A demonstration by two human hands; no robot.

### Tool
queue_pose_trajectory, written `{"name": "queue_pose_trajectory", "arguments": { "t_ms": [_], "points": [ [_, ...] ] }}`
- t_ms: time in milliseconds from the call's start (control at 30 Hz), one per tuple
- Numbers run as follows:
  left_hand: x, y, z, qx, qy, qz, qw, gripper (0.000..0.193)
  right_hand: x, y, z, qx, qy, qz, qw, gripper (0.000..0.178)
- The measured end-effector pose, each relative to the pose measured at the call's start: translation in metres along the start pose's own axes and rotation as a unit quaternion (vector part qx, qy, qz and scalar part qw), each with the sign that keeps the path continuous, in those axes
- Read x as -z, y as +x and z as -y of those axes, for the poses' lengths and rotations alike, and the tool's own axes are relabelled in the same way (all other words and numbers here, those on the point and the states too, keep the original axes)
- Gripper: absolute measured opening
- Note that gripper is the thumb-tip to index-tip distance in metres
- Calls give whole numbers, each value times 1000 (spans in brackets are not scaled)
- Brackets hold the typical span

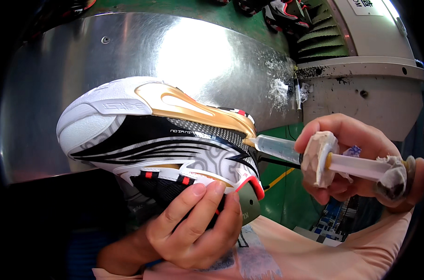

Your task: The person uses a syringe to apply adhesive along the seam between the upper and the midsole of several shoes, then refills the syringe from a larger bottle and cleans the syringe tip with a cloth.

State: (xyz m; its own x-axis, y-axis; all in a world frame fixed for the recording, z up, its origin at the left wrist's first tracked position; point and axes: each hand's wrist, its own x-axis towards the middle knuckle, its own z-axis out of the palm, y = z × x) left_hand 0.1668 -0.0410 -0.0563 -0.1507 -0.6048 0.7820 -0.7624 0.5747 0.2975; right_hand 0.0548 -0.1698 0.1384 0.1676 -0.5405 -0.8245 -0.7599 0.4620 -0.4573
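Syringe (276, 147) at the heel of a shoe (174, 140) held by a steel table's (100, 74) near edge.
The left hand (195, 228) grasps the shoe, the right hand (361, 137) the syringe. The step looks like applying fluid; the next move would call for steady aim and light pressure.

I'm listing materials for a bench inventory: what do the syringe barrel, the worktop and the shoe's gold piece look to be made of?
Syringe barrel: probably clear, smooth plastic; it's see-through.
Worktop: bare metal, likely steel, with bright, streaky glare.
Gold piece: satin-shiny moulded plastic, rubber or coated foam, judging by its smooth, curved relief.
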Motion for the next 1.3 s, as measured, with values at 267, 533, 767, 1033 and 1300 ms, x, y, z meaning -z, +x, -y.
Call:
{"name": "queue_pose_trajectory", "arguments": {
  "t_ms": [267, 533, 767, 1033, 1300],
  "points": [
    [1, 4, -2, -3, -16, 12, 1000, 8, -8, -5, 4, -10, 78, 1, 997, 61],
    [20, 13, -2, 20, 12, 66, 998, 8, -2, -5, -20, 45, 94, 14, 994, 74],
    [47, 8, 12, 53, -2, 153, 987, 18, 14, 26, -76, 190, 146, 134, 962, 82],
    [78, 11, 29, 104, 21, 206, 973, 21, -9, 59, -116, 234, 379, 233, 864, 76],
    [100, 41, 40, 116, 43, 204, 971, 24, -27, 63, -141, 247, 418, 275, 830, 94]
  ]
}}
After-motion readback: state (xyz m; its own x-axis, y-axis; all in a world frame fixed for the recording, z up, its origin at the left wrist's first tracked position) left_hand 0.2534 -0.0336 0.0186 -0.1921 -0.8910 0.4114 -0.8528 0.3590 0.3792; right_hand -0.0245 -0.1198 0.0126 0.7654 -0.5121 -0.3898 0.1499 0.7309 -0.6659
